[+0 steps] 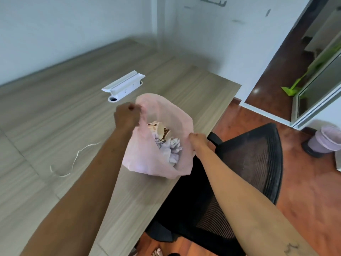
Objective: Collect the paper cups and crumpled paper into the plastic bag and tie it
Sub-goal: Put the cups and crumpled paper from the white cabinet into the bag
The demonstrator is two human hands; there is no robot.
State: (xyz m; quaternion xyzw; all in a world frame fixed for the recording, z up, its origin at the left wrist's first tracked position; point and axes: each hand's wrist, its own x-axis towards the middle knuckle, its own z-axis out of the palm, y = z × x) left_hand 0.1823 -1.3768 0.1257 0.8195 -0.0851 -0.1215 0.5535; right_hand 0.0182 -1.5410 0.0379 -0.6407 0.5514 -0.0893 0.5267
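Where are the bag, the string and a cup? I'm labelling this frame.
bag point(147, 161): head view, on its near pink wall.
string point(74, 159): head view, on its middle stretch lying on the table.
cup point(161, 130): head view, on its pale inside, within the bag.

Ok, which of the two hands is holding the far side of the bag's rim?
The left hand, pinching the pink plastic bag at its far rim near the desk socket box; the right hand grips the rim's chair-side edge.

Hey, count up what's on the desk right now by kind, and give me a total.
Plastic bag, pink, held open by the left hand and right hand: 1
String, loose on the desk: 1
White socket box: 1
Total: 3
Cups and paper inside the bag overlap too much to count.
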